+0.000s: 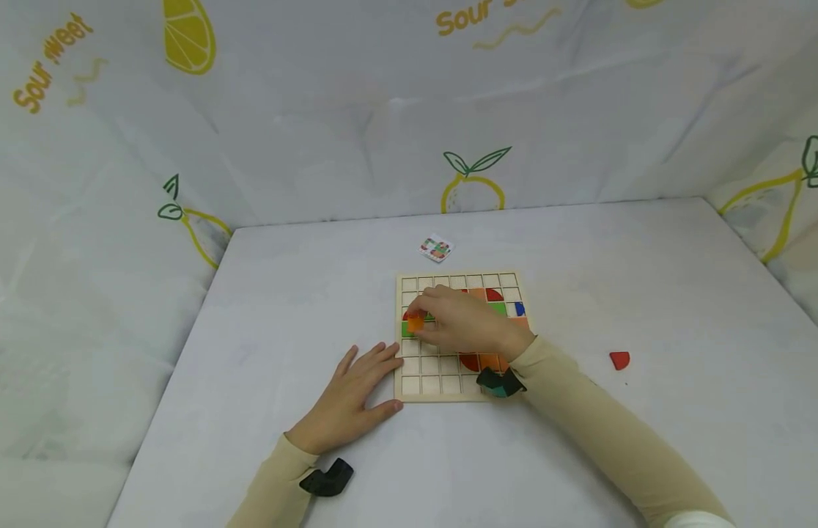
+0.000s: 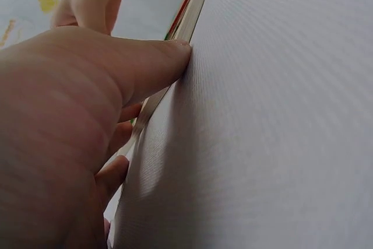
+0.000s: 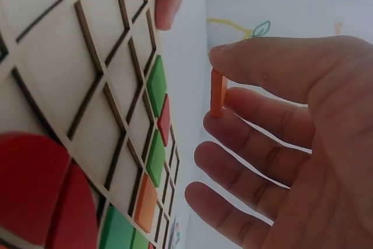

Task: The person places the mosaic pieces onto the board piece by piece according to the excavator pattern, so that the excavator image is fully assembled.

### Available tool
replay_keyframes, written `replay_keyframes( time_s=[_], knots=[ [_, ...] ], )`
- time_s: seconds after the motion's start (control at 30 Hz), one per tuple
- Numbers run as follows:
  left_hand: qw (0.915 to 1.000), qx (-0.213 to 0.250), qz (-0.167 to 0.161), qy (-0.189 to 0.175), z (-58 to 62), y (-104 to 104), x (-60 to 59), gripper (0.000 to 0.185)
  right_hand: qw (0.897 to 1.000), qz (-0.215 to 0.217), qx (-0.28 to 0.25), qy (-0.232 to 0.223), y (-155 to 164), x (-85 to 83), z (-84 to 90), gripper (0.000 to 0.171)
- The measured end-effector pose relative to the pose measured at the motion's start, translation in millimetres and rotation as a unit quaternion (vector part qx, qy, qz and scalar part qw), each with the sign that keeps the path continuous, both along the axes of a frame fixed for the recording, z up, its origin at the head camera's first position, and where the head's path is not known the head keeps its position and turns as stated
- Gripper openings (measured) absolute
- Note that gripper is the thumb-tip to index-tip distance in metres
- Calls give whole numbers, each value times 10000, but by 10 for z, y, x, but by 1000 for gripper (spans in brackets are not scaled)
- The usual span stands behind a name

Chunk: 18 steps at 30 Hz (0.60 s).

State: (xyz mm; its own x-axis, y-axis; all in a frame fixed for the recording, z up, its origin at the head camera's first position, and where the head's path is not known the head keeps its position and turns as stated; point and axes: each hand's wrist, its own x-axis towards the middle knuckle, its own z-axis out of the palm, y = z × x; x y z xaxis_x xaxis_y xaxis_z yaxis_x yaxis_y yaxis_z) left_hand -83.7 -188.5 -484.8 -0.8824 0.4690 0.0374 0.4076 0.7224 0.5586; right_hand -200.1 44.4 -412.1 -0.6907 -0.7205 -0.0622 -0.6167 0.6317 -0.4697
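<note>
A wooden grid board (image 1: 442, 398) lies on the white table, with colored tiles in some of its squares. My right hand (image 1: 465, 321) is over the board's left part and pinches an orange square tile (image 3: 217, 93) between thumb and fingertips. In the right wrist view that tile is held on edge, apart from the grid. Close by in the grid sit a green tile (image 3: 156, 86), a red piece (image 3: 164, 119) and another orange tile (image 3: 145, 202). My left hand (image 1: 356, 407) lies with fingers spread, its thumb (image 2: 169, 56) and fingertips at the board's left edge.
Behind the board lies a small card (image 1: 437, 248) printed with a colored pattern. One loose red quarter-round piece (image 1: 619, 360) is on the table to the right. A white cloth (image 1: 317, 147) with lemon prints hangs behind the table. Part of the grid is hidden under my right forearm.
</note>
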Motion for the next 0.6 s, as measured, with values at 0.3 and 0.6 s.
replay_keyframes(
  time_s=[0.3, 0.6],
  knots=[
    [10000, 1, -45, 0, 30, -6, 0, 63, 9986, 301, 335, 271, -101, 65, -148, 29],
    [10000, -78, -41, 14, 31, -7, -6, 63, 9976, 357, 471, 360, -139, 120, -180, 27]
  ],
)
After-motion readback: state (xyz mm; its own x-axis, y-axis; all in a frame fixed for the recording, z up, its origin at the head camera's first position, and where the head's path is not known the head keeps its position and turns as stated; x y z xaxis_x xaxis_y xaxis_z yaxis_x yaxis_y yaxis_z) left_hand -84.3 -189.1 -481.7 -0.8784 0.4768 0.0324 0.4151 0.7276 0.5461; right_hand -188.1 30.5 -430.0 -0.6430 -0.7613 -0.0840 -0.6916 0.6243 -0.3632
